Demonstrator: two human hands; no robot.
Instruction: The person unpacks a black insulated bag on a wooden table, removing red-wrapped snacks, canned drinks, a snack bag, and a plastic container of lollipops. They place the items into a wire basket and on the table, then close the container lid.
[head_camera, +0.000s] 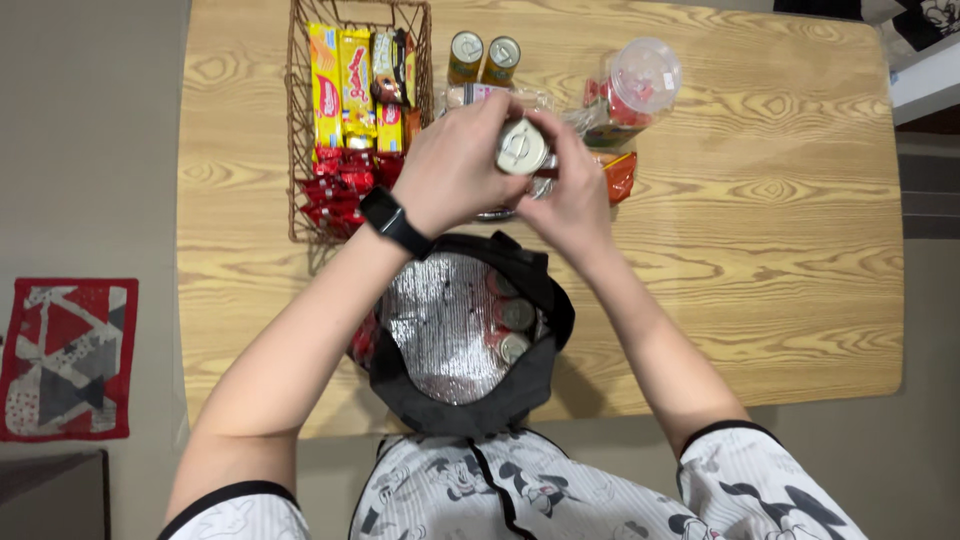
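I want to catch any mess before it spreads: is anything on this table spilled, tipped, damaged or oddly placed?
Nothing stands out. Both hands, left hand and right hand, hold a small can above the open insulated bag. Snack packs sit in the wire basket; two cans stand upright.

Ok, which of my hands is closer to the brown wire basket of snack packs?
Left. Your left hand is just beside the brown wire basket, near its right rim. Your right hand is farther right, beyond the small silver-topped can both hands hold.
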